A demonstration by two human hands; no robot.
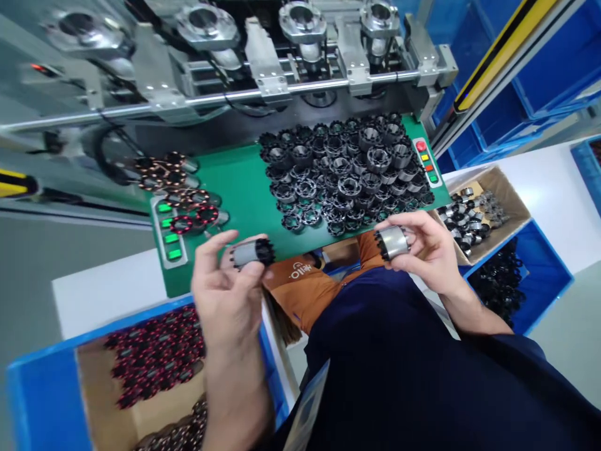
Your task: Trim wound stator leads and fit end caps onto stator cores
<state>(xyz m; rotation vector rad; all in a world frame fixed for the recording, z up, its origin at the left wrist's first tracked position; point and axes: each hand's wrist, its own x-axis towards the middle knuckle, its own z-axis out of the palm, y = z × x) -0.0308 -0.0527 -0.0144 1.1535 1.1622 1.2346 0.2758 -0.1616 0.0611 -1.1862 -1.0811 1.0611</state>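
My left hand (230, 279) is closed around a motor stator core (246, 253), a grey metal cylinder whose black toothed end faces right. On the other side, my right hand (425, 250) grips a second stator core (395, 242) by its shiny metal side, its black toothed rim turned left. Both parts are held just in front of the green work surface (235, 181). Beyond them stands a dense stack of black and grey stator cores (350, 186). Stators wound with copper and red wire (195, 216) lie at the left of the green surface.
A machine with several round metal fixtures (303, 22) and a rail spans the back. Button panels (169, 238) flank the green surface. At lower left, a blue bin (47, 401) holds wound stators; at right are a cardboard box (509, 194) and another blue bin (549, 275) with parts.
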